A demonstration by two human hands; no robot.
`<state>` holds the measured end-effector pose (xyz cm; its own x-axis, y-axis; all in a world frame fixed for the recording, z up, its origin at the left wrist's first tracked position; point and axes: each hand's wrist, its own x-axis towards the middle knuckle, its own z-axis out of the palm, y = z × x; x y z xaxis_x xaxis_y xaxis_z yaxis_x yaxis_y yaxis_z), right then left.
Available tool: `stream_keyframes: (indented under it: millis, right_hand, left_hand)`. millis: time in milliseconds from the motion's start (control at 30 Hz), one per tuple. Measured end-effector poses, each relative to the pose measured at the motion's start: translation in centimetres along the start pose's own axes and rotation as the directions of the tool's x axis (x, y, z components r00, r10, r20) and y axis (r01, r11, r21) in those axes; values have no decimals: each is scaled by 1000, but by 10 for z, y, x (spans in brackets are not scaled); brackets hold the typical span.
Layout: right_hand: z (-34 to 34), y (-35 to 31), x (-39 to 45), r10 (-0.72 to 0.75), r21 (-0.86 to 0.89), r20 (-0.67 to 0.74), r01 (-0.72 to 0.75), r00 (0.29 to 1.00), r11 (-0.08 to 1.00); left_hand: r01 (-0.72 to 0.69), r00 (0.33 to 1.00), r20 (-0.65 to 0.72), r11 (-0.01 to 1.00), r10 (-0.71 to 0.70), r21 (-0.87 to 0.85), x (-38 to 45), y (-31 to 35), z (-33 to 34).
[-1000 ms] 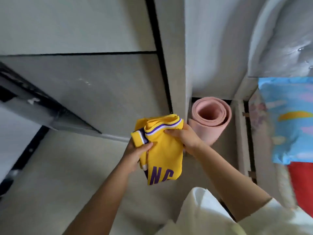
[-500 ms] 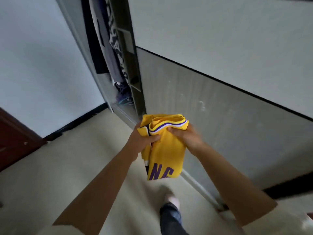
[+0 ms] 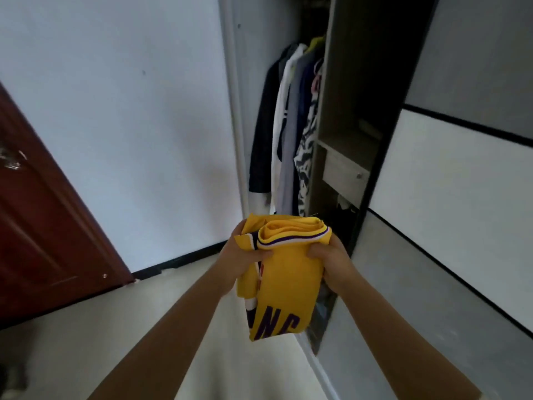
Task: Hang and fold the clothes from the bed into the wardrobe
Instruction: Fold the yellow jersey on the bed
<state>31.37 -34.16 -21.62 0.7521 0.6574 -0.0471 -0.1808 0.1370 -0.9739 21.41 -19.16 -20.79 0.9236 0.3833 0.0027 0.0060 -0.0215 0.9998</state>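
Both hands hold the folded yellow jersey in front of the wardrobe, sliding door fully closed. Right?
Not quite. The head view shows the wardrobe open, with hanging clothes visible inside. The rest holds: the left hand and right hand both hold the folded yellow jersey in front of it.

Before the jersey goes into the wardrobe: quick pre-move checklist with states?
1. Both hands grip the folded yellow jersey: left hand, right hand: ok.
2. Fold holding: lower end hangs loose: not ok.
3. Wardrobe open: ok.
4. Shelf free above the drawer: cannot tell, dark.
5. Hanging clothes clear of the shelf bay: ok.
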Motion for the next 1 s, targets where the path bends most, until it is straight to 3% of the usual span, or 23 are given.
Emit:
stream_keyframes:
  millis: [200,367,567,733,933,1000]
  right_hand:
    - [54,-4,123,-117,8,-73,118,990,993]
    - [63,-32,202,-208,-22,-298,211,932,977]
    - [22,-76,271,-261,-115,-466,235,845,965]
    - [-10,-91,303,-427,-289,-564,316,707,904]
    - [-60,-99,303,-471,-322,-683,350,557,880]
    - [-75,-99,291,-427,-306,-739,305,521,902]
  left_hand:
    - [-47,988,146,998,42,31,117,12,-96]
    - [-30,950,311,999,21,25,230,32,-122]
    - [-20,942,332,997,44,-74,342,52,-85]
    - [4,932,358,987,54,-158,406,66,-48]
    - [73,828,554,964,85,-256,457,86,18]
    - [125,797,598,945,86,-303,461,95,49]
